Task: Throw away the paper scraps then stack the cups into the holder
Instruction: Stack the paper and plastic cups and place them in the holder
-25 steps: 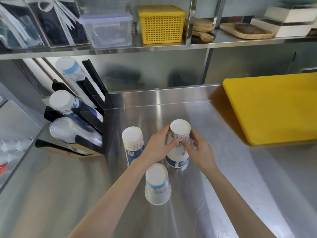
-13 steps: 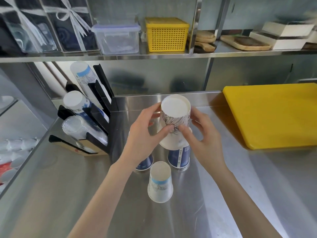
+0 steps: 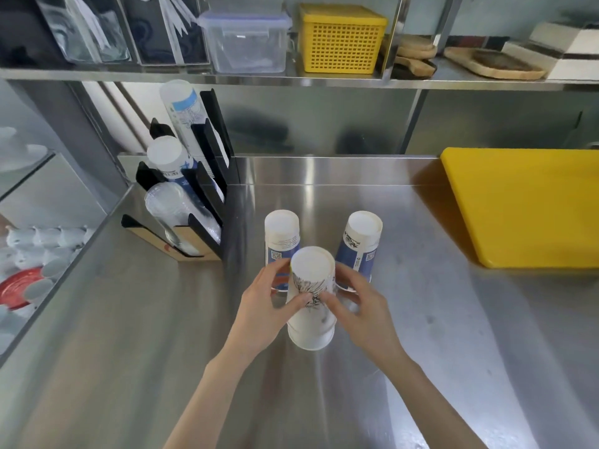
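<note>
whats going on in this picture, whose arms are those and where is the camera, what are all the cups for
There is no machine here. The arms belong to a person, and the camera sits on that person's head, looking forward and down, so you see the scene as they do.

The left hand and the right hand hold one upside-down white paper cup with a dark drawing between them, fingers curled round its sides. It appears to sit over another white cup, forming a short stack.

Behind it, two upside-down white and blue paper cups stand on the stainless steel counter. To the left is a black slotted cup holder already carrying rows of cups. A yellow plastic cutting board lies on the right.
</note>
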`<state>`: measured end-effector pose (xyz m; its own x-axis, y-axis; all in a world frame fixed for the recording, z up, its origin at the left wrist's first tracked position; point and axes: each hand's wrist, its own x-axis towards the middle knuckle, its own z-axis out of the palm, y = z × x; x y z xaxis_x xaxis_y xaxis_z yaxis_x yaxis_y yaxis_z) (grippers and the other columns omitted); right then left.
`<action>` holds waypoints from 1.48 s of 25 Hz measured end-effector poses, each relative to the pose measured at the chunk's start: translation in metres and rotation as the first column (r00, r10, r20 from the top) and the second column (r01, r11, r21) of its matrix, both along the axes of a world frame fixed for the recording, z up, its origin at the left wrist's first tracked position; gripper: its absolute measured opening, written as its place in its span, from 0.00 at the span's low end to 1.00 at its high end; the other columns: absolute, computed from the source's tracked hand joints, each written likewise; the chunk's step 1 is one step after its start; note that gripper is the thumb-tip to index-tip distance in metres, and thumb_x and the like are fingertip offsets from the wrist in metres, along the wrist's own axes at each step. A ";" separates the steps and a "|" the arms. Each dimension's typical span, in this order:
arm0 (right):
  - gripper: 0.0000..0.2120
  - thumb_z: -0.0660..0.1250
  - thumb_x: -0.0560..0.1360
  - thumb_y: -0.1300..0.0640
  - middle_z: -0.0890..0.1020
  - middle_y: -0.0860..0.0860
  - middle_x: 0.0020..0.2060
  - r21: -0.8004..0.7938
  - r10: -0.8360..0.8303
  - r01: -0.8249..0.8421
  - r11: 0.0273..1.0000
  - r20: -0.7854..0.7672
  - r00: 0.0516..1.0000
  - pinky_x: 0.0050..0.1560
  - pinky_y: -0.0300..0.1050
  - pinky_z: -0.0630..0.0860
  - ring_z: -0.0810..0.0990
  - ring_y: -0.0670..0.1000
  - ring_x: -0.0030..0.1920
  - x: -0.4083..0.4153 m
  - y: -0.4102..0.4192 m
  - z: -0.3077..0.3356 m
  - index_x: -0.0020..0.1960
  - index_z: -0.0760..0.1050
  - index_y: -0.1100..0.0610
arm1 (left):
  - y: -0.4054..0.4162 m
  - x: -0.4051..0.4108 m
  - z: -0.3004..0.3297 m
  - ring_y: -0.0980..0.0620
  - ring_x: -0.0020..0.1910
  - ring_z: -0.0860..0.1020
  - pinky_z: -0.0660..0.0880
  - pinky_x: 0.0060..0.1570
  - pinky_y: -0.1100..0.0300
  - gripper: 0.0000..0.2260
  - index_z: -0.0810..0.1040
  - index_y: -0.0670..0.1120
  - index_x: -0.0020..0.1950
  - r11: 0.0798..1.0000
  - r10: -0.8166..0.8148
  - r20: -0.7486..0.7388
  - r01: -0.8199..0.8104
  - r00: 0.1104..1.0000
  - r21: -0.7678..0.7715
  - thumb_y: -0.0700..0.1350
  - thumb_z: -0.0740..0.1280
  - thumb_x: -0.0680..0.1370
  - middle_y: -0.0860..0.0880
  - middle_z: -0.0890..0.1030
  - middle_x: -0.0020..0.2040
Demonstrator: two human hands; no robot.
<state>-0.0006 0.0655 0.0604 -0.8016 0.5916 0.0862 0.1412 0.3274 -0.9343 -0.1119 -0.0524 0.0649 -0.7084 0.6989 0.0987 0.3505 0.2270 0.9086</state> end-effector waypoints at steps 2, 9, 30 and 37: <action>0.21 0.69 0.71 0.58 0.75 0.31 0.49 -0.031 0.042 -0.041 0.999 0.041 0.998 0.47 0.21 0.70 0.75 0.28 0.48 -0.004 -0.006 -0.011 0.53 0.66 0.35 | -0.011 -0.001 -0.012 0.65 0.51 0.74 0.68 0.46 0.79 0.22 0.67 0.58 0.56 0.999 0.029 0.009 -0.029 1.000 -0.035 0.44 0.73 0.68 0.58 0.76 0.54; 0.21 0.68 0.72 0.58 0.76 0.35 0.53 -0.079 0.198 -0.187 0.979 0.174 0.965 0.52 0.25 0.70 0.75 0.30 0.51 -0.021 -0.023 -0.039 0.61 0.68 0.43 | -0.043 -0.010 -0.045 0.58 0.53 0.75 0.67 0.45 0.81 0.23 0.67 0.55 0.56 0.986 0.122 0.065 -0.114 0.990 -0.124 0.42 0.73 0.68 0.53 0.76 0.56; 0.23 0.62 0.75 0.53 0.72 0.52 0.67 0.075 0.064 -0.083 0.994 0.219 0.974 0.67 0.49 0.68 0.70 0.54 0.67 -0.110 0.034 -0.002 0.68 0.63 0.55 | 0.024 -0.096 -0.009 0.49 0.66 0.69 0.66 0.64 0.56 0.24 0.62 0.46 0.69 0.971 0.043 0.034 -0.034 0.999 -0.238 0.46 0.65 0.75 0.47 0.70 0.68; 0.19 0.65 0.74 0.56 0.78 0.51 0.60 0.089 -0.003 -0.004 0.996 0.078 0.997 0.62 0.45 0.72 0.76 0.51 0.60 -0.112 0.036 0.016 0.64 0.69 0.54 | 0.036 -0.097 0.007 0.52 0.61 0.72 0.65 0.59 0.62 0.23 0.65 0.45 0.67 0.988 0.033 -0.061 -0.041 0.998 -0.146 0.44 0.67 0.73 0.47 0.73 0.66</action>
<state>-0.1127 0.1018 0.0759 -0.8084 0.5837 0.0756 0.2120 0.4086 -0.8878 -0.2087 -0.0169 0.0716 -0.7301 0.6823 0.0389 0.3909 0.3703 0.8427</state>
